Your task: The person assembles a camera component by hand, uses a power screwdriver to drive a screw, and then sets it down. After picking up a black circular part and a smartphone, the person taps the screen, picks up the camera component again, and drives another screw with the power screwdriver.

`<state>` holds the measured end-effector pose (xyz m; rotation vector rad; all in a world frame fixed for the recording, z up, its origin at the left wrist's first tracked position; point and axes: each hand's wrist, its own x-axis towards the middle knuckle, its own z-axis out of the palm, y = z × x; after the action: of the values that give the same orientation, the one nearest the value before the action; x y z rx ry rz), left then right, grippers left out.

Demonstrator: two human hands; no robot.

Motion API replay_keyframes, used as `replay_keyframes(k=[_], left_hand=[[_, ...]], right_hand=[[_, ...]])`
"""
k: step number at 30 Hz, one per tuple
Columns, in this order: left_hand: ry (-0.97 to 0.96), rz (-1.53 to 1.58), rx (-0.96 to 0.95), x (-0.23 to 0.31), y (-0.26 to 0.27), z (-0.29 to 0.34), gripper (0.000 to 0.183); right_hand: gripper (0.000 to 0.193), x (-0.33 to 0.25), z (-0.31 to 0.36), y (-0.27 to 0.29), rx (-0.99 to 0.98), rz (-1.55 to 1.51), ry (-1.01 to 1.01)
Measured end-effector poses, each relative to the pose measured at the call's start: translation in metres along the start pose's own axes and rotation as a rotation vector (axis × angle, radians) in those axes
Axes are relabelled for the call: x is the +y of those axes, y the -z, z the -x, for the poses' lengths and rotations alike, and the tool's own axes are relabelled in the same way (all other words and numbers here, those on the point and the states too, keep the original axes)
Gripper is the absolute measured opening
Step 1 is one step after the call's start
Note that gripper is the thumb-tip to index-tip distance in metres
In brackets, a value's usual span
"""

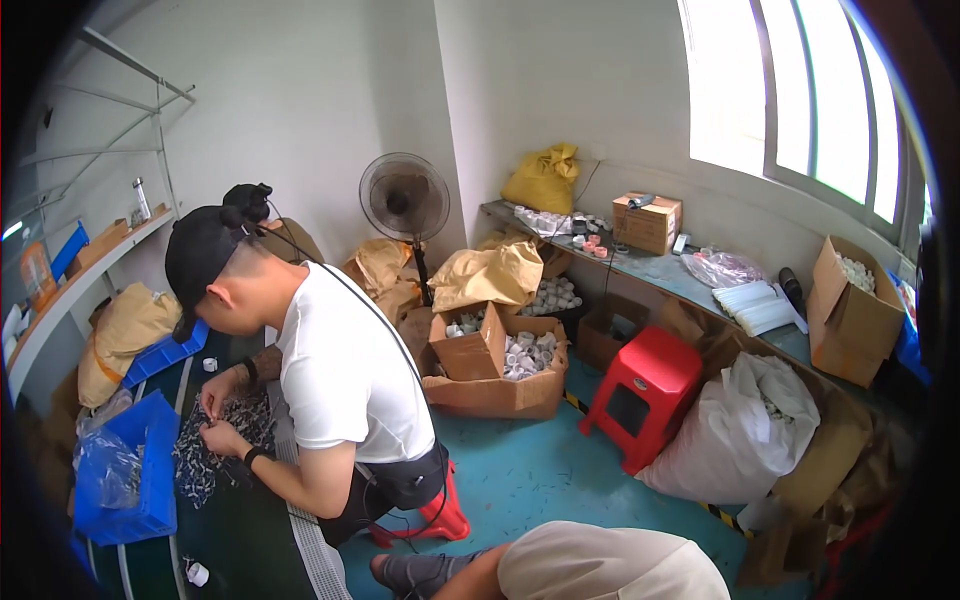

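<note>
Neither my left hand nor my right hand shows in the head view. At the lower edge is a bent leg in beige trousers [610, 565], with a grey shoe [430, 573] beside it. To the left, a co-worker in a white T-shirt [355, 350] and black cap sits on a red stool [448, 510]. The co-worker's hands [222, 415] are together over a pile of small dark and white pieces [205, 460] on a green conveyor belt [255, 545]. What those fingers hold is too small to make out. A white part [197, 574] lies on the belt nearer me.
A blue bin [155, 500] with plastic bags stands at left. Behind the co-worker are another person, a fan [404, 200] and a carton of white parts [500, 395]. On the right are a red stool [645, 390], a white sack [740, 430] and a cluttered bench [655, 268].
</note>
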<state>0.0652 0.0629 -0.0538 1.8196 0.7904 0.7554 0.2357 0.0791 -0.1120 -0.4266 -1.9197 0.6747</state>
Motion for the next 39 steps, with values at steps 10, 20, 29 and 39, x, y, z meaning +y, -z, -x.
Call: replay_keyframes(k=[10,20,29,39], left_hand=[[0.065,0.129,0.079,0.035,0.005,0.049,0.041],[0.208,0.451,0.181,0.038,-0.001,0.043,0.055],[0.505,1.076,0.191,0.037,0.011,0.051,0.062],[0.560,1.062,0.257,0.050,0.009,0.041,0.059]], right_hand=[[0.029,-0.056,-0.013,0.002,0.134,-0.736,-0.785],[0.020,-0.116,-0.036,0.053,-0.022,-0.428,-0.672],[0.005,-0.116,-0.039,0.011,-0.074,-0.535,-0.907],[0.010,-0.133,-0.061,0.015,-0.137,-0.019,-0.669]])
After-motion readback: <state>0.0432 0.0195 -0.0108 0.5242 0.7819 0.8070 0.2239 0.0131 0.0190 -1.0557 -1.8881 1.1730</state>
